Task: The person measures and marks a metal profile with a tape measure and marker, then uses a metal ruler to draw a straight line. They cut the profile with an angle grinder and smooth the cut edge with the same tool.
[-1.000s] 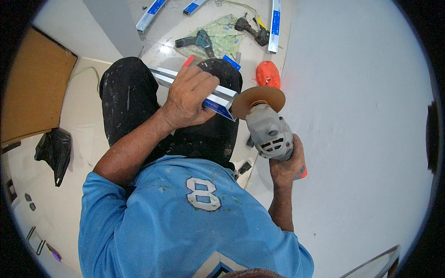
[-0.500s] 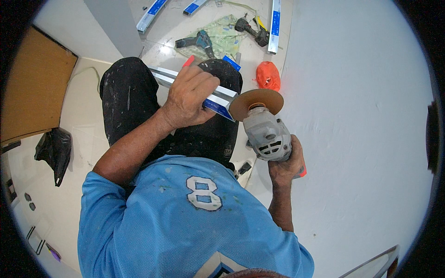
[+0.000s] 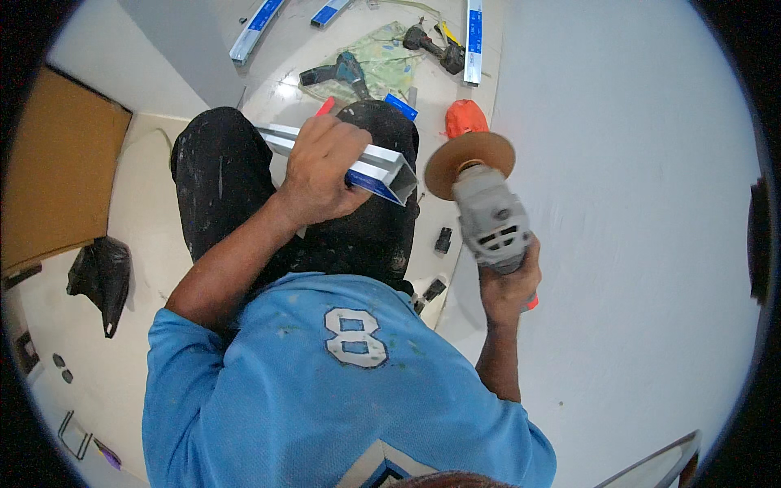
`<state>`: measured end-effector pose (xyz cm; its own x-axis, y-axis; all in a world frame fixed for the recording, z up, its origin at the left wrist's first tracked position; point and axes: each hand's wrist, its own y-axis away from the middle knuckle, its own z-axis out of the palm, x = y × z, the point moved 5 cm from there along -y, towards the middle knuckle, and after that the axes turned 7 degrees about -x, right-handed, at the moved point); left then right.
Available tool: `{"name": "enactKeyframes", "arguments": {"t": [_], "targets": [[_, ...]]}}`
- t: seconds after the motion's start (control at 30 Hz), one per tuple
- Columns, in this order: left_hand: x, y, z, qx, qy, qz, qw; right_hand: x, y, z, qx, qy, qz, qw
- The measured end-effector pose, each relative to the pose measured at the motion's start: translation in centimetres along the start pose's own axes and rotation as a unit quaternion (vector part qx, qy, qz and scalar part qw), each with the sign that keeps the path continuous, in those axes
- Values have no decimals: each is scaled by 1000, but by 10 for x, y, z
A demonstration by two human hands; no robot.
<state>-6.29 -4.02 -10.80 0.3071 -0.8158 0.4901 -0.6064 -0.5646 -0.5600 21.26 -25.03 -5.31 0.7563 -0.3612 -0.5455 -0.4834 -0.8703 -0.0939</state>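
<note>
My left hand [image 3: 325, 167] is wrapped round a silver metal channel [image 3: 389, 163] with a blue film on its side. The channel lies across my knees, its hollow end facing right. In my right hand [image 3: 511, 281] is a grey angle grinder [image 3: 492, 215], held by its body. Its thin brown cutting disc [image 3: 469, 165] points up and stands apart from the channel's end, to the right of it. Whether the disc is spinning I cannot tell.
Ahead on the floor lie a teal drill [image 3: 348, 73] on a patterned cloth [image 3: 386, 61], a dark cordless tool [image 3: 435, 50], an orange bag [image 3: 465, 119] and several metal channels [image 3: 474, 41]. A white wall [image 3: 626, 203] runs along my right. A black plastic bag [image 3: 102, 276] lies left.
My right hand has drawn the grinder to the right, so its disc has come away from the channel's end. My left hand keeps its hold on the channel.
</note>
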Motion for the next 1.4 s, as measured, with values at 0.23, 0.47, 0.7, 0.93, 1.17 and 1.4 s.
{"name": "enactKeyframes", "arguments": {"t": [0.23, 0.47, 0.7, 0.93, 1.17, 1.4], "targets": [[15, -3, -21, -6, 99, -33, 994, 4, 1, -8, -94, -175, 129, 972], [7, -18, -22, -37, 54, 5, 998, 17, 14, 5, -211, -186, 160, 946], [-2, -14, -5, -23, 210, -145, 967, -21, 4, -8, -262, -120, 86, 954], [7, -15, -25, -136, 132, -87, 978, -17, -4, -15, -254, -211, 106, 938], [-13, -10, -19, -62, 161, -194, 966, -15, -15, 7, -279, -463, 157, 827], [6, -5, -8, -48, 80, -92, 991, -10, -19, 13, -348, -482, 108, 797]]}}
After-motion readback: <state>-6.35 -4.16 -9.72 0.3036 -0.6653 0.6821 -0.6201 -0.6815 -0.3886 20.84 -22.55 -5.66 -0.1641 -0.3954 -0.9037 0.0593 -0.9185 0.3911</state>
